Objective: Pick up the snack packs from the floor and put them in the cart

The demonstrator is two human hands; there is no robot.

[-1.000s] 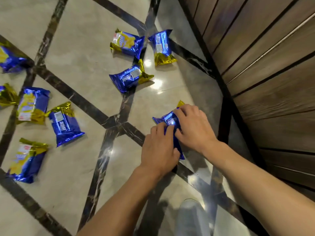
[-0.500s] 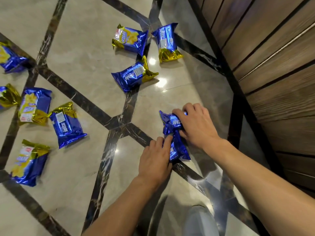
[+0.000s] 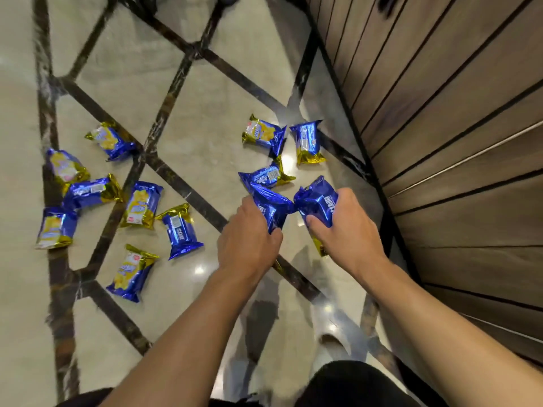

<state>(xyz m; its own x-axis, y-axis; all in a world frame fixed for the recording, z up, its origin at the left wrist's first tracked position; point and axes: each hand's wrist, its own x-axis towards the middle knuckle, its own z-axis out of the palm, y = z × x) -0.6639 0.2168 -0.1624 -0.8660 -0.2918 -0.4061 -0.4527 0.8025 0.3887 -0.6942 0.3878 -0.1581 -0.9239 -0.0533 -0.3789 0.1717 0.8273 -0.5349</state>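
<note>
Above the marble floor [image 3: 205, 148], each hand grips one blue snack pack — the left hand [image 3: 248, 239] closed around the left-held pack [image 3: 271, 207], the right hand [image 3: 343, 227] around the right-held pack [image 3: 318, 201], the two packs touching at their tips. Ten more packs lie on the floor: three just beyond the hands, seven to the left. Motion blur smears their print, and fingers hide the gold ends.

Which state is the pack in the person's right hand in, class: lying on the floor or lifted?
Lifted. The right hand has its grip closed around the blue pack, held above the floor.
</note>
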